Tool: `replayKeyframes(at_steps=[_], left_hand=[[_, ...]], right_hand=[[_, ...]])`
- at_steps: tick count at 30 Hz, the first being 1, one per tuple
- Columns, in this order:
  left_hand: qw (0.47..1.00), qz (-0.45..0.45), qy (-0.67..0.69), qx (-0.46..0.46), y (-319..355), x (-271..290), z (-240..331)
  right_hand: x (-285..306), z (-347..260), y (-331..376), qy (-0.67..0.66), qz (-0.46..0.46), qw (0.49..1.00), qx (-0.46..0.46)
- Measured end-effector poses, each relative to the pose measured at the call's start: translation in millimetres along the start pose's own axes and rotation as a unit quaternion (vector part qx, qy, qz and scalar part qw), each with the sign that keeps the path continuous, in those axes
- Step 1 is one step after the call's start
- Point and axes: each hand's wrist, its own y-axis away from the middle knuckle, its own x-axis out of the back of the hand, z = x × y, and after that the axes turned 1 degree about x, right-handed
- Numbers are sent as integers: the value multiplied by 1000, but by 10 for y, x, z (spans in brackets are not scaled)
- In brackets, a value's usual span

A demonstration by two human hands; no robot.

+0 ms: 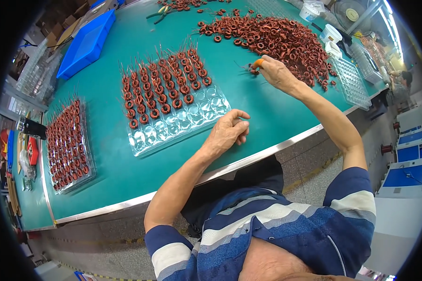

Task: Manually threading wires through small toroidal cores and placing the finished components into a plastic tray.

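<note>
Two bare hands, one person, both over one green bench (267, 129). Right hand (258, 69), one orange finger cover (259, 62) seen: grip pinching at least one reddish-brown ring coil (253, 71), exact number hidden by the fingertips. Left hand (234, 127): fingers loosely bent, index finger and thumb apart, just beside the near right corner of a part-filled clear tray (173, 125). Part-filled tray looks like eight columns of coils; six come one row nearer the person than the two rightmost, then bare round cells along the near side. One more coil-filled tray (92, 164) at far left, rows too tight to count. One loose coil heap (281, 42), far too many to count, beyond and right of the right hand; smaller scatter at the far edge. Also one blue bin (86, 44), one pair of pliers (160, 15), three white tubs (330, 34) behind the heap, one clear cell tray (351, 82) on the right, one black cylinder (31, 127) by the left tray. Left hand sits between the tray corner and the bench's near edge. Pinched coil is between tray and heap, leads pointing left, toward the tray; ring axis can't be told. Tray coils' leads stand up.
</note>
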Motion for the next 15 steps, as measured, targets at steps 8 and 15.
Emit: replayKeyframes(at_steps=[8,15], left_hand=[[997,32,61,-26,2,66,73],[983,104,114,-96,-22,25,123]], right_hand=[[307,-231,-118,-190,-23,955,-227],[387,-827,-66,-392,-60,897,-194]])
